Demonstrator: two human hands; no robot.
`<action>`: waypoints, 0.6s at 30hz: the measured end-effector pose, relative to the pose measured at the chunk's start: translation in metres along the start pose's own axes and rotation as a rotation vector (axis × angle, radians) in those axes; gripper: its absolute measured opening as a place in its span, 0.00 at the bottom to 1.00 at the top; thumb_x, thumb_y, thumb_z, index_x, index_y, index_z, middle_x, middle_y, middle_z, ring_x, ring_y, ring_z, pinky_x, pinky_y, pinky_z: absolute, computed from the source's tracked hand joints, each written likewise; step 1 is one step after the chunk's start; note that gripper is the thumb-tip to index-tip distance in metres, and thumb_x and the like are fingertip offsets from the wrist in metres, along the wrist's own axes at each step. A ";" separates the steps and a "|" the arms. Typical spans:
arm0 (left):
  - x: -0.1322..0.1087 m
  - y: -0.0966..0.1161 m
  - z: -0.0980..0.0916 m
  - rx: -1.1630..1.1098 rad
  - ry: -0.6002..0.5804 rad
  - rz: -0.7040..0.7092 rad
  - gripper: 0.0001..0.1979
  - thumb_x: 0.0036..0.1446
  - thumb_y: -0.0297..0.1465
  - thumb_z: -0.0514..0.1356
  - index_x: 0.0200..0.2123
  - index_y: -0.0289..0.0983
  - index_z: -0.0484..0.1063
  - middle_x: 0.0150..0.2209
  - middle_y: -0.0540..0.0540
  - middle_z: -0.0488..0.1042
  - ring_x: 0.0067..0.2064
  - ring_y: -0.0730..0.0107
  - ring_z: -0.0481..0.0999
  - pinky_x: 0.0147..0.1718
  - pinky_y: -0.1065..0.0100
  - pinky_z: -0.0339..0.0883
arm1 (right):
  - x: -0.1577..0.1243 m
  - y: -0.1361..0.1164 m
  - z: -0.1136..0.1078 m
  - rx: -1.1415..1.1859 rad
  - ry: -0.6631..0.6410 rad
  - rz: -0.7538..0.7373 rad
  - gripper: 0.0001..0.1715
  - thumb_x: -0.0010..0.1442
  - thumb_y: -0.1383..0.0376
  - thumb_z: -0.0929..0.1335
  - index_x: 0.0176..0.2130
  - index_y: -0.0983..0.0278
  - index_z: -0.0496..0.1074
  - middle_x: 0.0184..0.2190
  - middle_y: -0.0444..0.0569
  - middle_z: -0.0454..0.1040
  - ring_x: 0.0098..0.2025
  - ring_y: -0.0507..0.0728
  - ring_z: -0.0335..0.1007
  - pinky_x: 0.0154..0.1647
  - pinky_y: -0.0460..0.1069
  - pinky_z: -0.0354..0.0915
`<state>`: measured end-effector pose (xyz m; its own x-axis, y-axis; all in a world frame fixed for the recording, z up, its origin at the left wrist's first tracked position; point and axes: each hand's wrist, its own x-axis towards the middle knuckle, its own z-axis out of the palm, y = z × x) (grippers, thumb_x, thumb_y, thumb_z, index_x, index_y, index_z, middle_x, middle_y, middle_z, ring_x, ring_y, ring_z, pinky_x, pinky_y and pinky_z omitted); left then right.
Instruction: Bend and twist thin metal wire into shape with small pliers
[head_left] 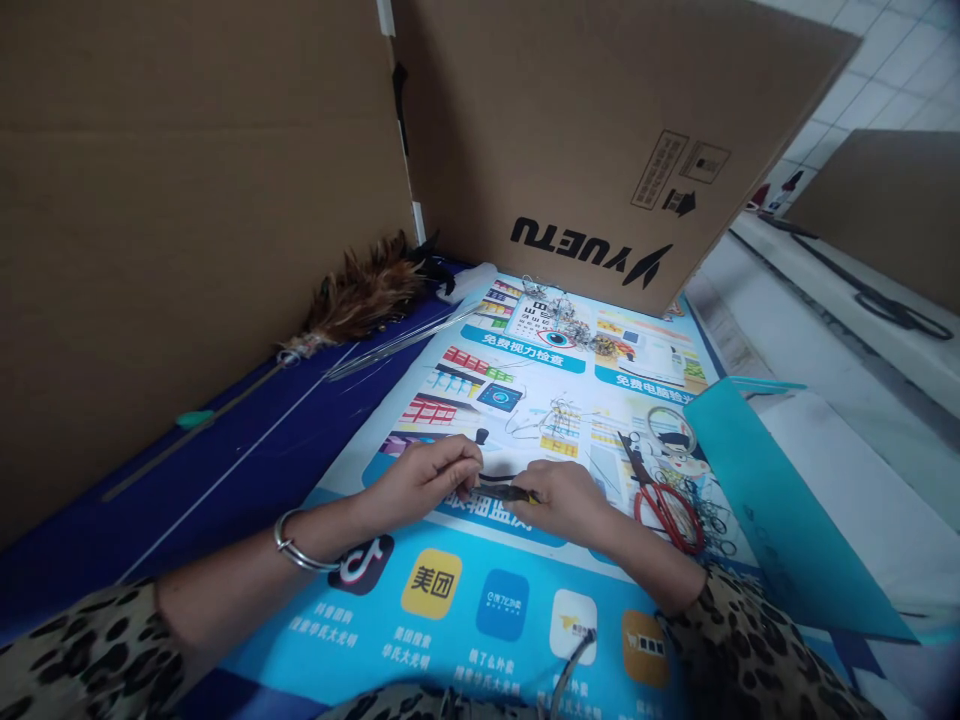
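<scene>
My right hand [566, 495] is closed around a small pair of pliers [506, 492], whose dark jaws point left and whose grip shows a bit of yellow. My left hand [435, 475] is closed in a pinch right at the tip of the jaws. Whatever lies between its fingers is too small to make out. Both hands are just above a printed poster [480, 560]. Beyond them rests a small tangle of thin wire [559, 415]. To the right of my right hand lie red-handled scissors [667, 515] and a coil of wire [671, 428].
Cardboard panels [525, 120] stand at the back and left. A brown feather duster [367, 290] leans along the left one, near long thin wires [390, 345] on the blue cloth [247, 480]. More wire pieces [570, 320] lie at the back. A teal folder [780, 510] is at right.
</scene>
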<state>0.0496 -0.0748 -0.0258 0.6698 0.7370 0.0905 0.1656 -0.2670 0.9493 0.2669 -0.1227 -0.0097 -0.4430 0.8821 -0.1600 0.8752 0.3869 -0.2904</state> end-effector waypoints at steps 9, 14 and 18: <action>0.002 0.004 0.011 -0.360 0.148 -0.162 0.15 0.58 0.41 0.52 0.42 0.37 0.66 0.33 0.46 0.76 0.32 0.67 0.75 0.32 0.67 0.66 | -0.005 -0.003 0.010 0.001 0.155 0.119 0.15 0.58 0.55 0.63 0.35 0.61 0.72 0.32 0.45 0.72 0.36 0.52 0.67 0.29 0.44 0.52; 0.014 0.012 0.011 -0.326 0.164 -0.187 0.15 0.57 0.42 0.55 0.35 0.35 0.68 0.32 0.45 0.75 0.31 0.67 0.73 0.30 0.67 0.66 | -0.010 -0.005 0.012 0.011 0.233 0.112 0.15 0.58 0.54 0.63 0.37 0.60 0.72 0.33 0.45 0.71 0.36 0.53 0.67 0.30 0.44 0.54; 0.038 0.022 0.002 -0.309 0.177 -0.146 0.14 0.55 0.40 0.57 0.35 0.35 0.70 0.31 0.47 0.73 0.29 0.72 0.71 0.27 0.71 0.63 | -0.010 0.001 0.016 0.292 0.388 0.116 0.13 0.56 0.56 0.64 0.32 0.62 0.71 0.28 0.43 0.67 0.33 0.51 0.63 0.30 0.44 0.53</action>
<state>0.0802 -0.0542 -0.0026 0.5151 0.8567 -0.0273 0.0061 0.0282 0.9996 0.2689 -0.1356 -0.0237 -0.1924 0.9713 0.1398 0.7990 0.2378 -0.5524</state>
